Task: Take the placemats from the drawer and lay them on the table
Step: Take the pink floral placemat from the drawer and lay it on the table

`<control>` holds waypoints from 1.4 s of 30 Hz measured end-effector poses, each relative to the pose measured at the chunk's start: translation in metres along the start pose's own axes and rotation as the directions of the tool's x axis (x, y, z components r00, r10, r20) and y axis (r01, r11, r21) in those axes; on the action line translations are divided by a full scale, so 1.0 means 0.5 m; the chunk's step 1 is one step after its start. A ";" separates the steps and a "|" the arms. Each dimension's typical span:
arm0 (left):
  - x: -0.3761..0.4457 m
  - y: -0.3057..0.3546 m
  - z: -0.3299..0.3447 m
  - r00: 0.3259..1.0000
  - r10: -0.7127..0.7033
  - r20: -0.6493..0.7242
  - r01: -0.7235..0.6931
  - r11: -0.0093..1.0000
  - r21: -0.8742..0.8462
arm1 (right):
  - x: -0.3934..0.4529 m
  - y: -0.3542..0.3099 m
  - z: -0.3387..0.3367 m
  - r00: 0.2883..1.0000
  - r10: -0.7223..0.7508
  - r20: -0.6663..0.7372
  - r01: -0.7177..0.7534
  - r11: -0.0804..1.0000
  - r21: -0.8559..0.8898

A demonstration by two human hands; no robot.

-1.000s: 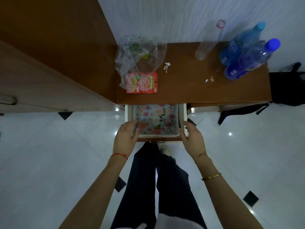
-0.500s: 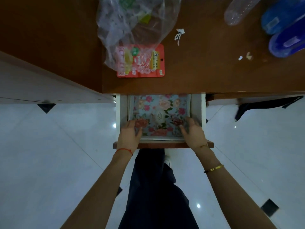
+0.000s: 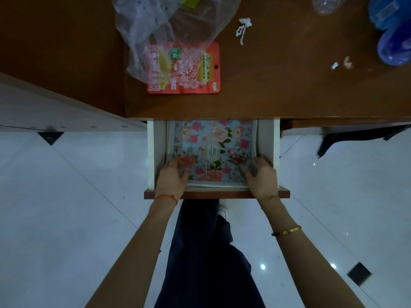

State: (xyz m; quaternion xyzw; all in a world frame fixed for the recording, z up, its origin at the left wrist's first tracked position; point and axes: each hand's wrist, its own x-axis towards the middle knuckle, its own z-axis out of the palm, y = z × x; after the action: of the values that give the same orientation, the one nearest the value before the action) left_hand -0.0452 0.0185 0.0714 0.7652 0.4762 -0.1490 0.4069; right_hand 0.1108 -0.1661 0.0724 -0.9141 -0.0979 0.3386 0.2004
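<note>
We've got both hands down in the open drawer (image 3: 156,152) in the middle of the frame, under the front edge of the brown table (image 3: 278,85). The floral placemats (image 3: 213,138) lie flat inside it, filling most of the floor between the white side walls. Our left hand (image 3: 172,178) sits on the stack's lower left corner, thumb lying over the top sheet and fingers curled at the edge, so it looks like it's pinching that corner. Our right hand (image 3: 262,176) is on the lower right corner, fingers bent down along the stack's side edge, gripping it too, though the fingertips are out of sight, so we can't say how far under they go.

The stack's far end runs under the tabletop and is hidden. How many mats there are, we can't tell. On the table, upper middle, a clear plastic bag (image 3: 169,25) partly covers a red snack packet (image 3: 195,72); blue bottles (image 3: 391,30) are cut off at upper right.
</note>
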 end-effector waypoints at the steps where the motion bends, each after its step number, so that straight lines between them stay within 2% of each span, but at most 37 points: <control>1: 0.000 0.000 -0.001 1.000 -0.003 0.000 0.003 1.000 -0.010 | -0.003 -0.004 -0.001 1.000 0.013 -0.019 -0.012 1.000 0.025; 4: 0.000 -0.002 -0.002 1.000 -0.002 0.001 0.002 1.000 -0.029 | 0.000 -0.015 0.000 0.993 0.101 -0.058 -0.093 0.987 0.131; 8: -0.005 -0.003 -0.001 1.000 0.002 0.011 -0.002 0.999 -0.036 | 0.003 -0.013 -0.008 0.984 0.177 -0.027 -0.170 0.969 0.178; 13: -0.025 -0.002 -0.018 1.000 -0.002 0.025 0.003 0.999 -0.044 | -0.045 -0.007 -0.039 0.991 0.107 -0.085 -0.078 0.955 0.287; 20: -0.119 -0.003 -0.049 1.000 0.017 -0.012 -0.017 0.999 -0.051 | -0.168 0.043 -0.082 0.995 0.074 -0.063 -0.024 0.811 0.585; 25: -0.209 -0.015 -0.056 0.997 -0.024 -0.069 0.021 0.999 -0.044 | -0.246 0.070 -0.094 0.998 0.001 -0.061 0.036 0.797 0.603; 30: -0.284 -0.009 -0.061 0.987 -0.100 -0.126 0.069 0.971 -0.227 | -0.291 0.090 -0.099 0.999 -0.028 -0.044 0.049 0.774 0.632; 33: -0.298 -0.017 -0.065 0.976 -0.205 -0.070 0.171 0.929 -0.327 | -0.301 0.104 -0.099 1.000 -0.020 -0.019 0.027 0.760 0.649; 37: -0.306 -0.035 -0.072 0.956 -0.283 0.080 0.287 0.834 -0.471 | -0.313 0.122 -0.100 0.999 0.004 0.039 -0.030 0.734 0.678; 39: -0.307 -0.043 -0.076 0.951 -0.275 0.144 0.308 0.787 -0.534 | -0.315 0.124 -0.104 0.996 0.012 0.084 -0.067 0.718 0.693; 42: -0.307 -0.050 -0.084 0.952 -0.233 0.200 0.306 0.782 -0.544 | -0.312 0.116 -0.112 0.985 0.019 0.170 -0.135 0.692 0.709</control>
State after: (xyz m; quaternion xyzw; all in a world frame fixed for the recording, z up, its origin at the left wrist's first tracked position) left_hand -0.1502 -0.0372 0.1800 0.5223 0.5775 -0.1033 0.6189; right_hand 0.0329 -0.2840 0.1763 -0.7387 0.0657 0.4253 0.5187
